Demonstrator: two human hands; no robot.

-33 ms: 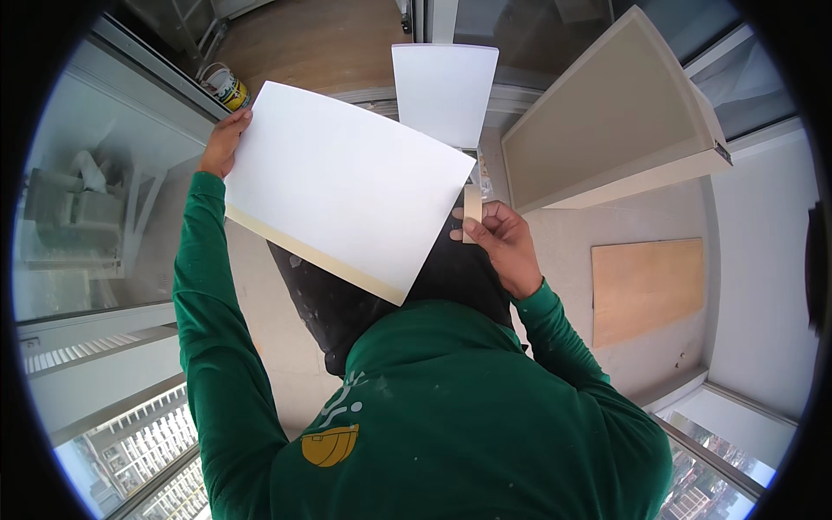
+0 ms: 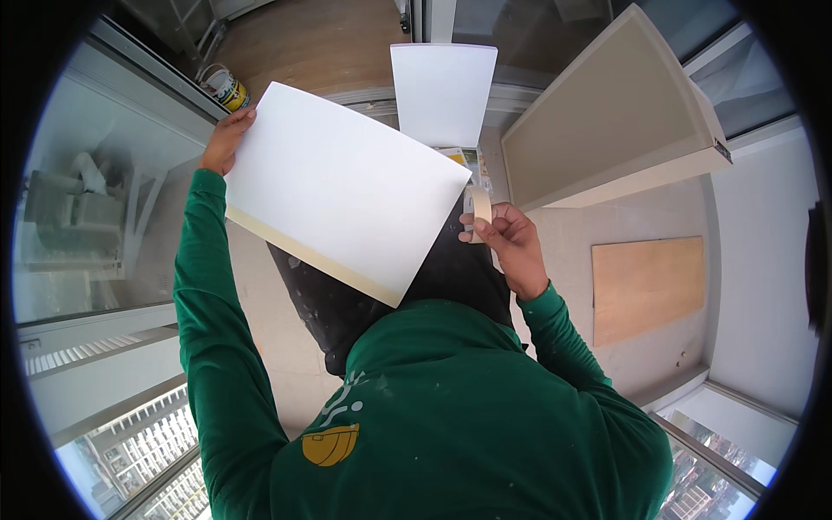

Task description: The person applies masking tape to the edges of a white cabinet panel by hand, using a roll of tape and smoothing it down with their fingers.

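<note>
A white rectangular panel (image 2: 342, 186) lies tilted over my lap, with a strip of cream masking tape (image 2: 303, 251) along its near edge. My left hand (image 2: 228, 139) grips the panel's far left side, fingers closed on the edge. Just off the panel's right side, my right hand (image 2: 511, 243) pinches a roll of masking tape (image 2: 480, 215) between thumb and fingers. The roll is turned so part of its ring shows. Dark trousers (image 2: 459, 273) show beneath the panel.
Another white panel (image 2: 445, 95) stands upright ahead, by some packaging (image 2: 477, 165) partly hidden. At right a large beige box-like panel (image 2: 607, 113) leans against the window frame. A flat wooden board (image 2: 648, 290) lies on the floor. A paint bucket (image 2: 227, 88) stands at the far left.
The tape roll has turned from nearly edge-on to showing its ring, and my right hand has shifted slightly right. The white panel has tilted a little, uncovering packaging behind it.
</note>
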